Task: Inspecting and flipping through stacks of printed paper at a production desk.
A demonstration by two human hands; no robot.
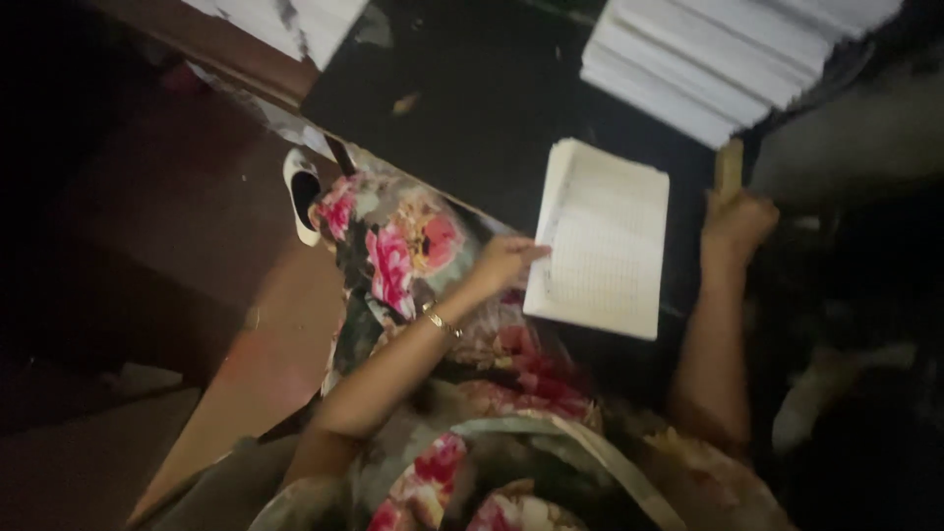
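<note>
The left hand [501, 261] rests its fingertips on the near left edge of a ruled notebook [602, 241], fingers loosely curled, clasping nothing. The notebook lies open on the dark surface [472, 108], close to its near edge. The right hand [737, 224] is closed around a flat wooden stick [729, 169] just right of the notebook. A stack of white paper [718, 59] sits at the far right corner.

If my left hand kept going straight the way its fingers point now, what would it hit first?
The left hand points right, its fingertips at the left edge of the open lined booklet on the dark table. It would likely meet that booklet's page first, though blur hides whether they already touch.
</note>
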